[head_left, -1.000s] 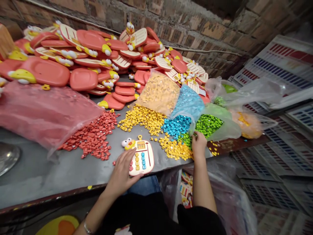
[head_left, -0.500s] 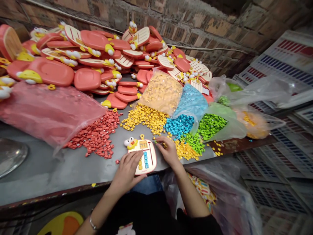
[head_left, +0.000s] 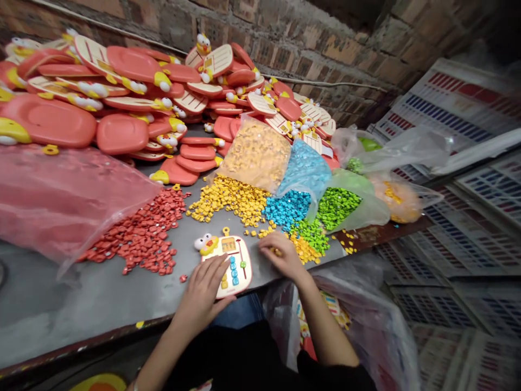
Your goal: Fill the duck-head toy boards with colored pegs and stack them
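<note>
A flat cream toy board (head_left: 246, 278) with a bird head lies near the table's front edge. Blue and yellow beads stand in its slots, and a green bead (head_left: 243, 264) sits in the right-hand one. My left hand (head_left: 204, 282) grips the board's left side, fingers across the face and thumb along the near edge; the slots beneath are hidden. Just right of the board, my right hand (head_left: 283, 255) is curled, with a small yellow bead showing among its fingers. Loose yellow beads (head_left: 234, 195) and red beads (head_left: 148, 239) lie beyond.
A heap of red-backed toy boards (head_left: 134, 65) stands against the brick wall. Bags spill blue beads (head_left: 288, 208) and green beads (head_left: 340, 206). A large pink bag (head_left: 73, 201) lies left. Below the table's right edge hangs a clear plastic bag (head_left: 366, 320) with boards inside.
A green bead now sits in the board's right-hand slot; earlier it was at my right fingertips. My right hand is now slightly away from the board. The view has shifted to the right.
</note>
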Motion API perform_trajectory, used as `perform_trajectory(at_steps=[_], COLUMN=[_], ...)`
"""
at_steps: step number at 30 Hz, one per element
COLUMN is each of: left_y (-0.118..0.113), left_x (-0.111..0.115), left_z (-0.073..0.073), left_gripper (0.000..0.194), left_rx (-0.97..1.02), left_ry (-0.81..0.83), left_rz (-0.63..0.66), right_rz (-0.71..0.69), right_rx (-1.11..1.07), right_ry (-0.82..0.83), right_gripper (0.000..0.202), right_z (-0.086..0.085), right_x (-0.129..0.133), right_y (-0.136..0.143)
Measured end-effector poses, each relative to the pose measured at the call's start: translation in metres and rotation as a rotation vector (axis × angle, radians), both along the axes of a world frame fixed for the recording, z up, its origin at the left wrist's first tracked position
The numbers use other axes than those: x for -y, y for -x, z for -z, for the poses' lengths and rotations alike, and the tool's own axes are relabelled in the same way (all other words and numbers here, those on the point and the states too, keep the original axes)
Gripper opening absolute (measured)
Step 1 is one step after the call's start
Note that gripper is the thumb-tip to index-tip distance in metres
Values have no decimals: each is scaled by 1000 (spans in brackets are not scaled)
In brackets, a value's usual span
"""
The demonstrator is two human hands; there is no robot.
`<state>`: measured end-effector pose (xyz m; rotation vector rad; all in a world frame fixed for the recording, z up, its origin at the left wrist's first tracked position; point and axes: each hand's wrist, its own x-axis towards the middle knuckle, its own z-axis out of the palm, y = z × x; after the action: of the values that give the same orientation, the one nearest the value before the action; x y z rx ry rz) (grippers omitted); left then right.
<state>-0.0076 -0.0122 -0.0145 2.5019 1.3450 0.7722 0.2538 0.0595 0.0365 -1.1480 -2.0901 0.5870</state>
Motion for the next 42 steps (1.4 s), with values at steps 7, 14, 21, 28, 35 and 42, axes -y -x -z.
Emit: perform_trajectory(at_steps=[7, 14, 21, 28, 35, 42], left_y=[-1, -2, -1, 0, -8, -20], left_x=[-1, -2, -1, -2, -4, -13], left_z=[2, -2, -4, -4, -16, -13], left_gripper=[69, 65, 62, 62, 60, 59], left_rx=[-49, -87, -98, -111, -97, -92], left_ry=[-57, -32, -4, -6, 1, -14], left_rz=[19, 30, 36, 48, -9, -51], right_rz=[856, 798, 835, 909, 944, 790], right_rx=[304, 321, 298, 366, 68, -167], right_ry=[-175, -146, -233, -22, -81, -240], right_gripper=[23, 17, 20, 29, 29, 29], right_z=[40, 62, 56, 65, 60, 32], right_x=[-24, -48, -43, -54, -49, -12], right_y=[-131, -145, -127, -141, -154, -78])
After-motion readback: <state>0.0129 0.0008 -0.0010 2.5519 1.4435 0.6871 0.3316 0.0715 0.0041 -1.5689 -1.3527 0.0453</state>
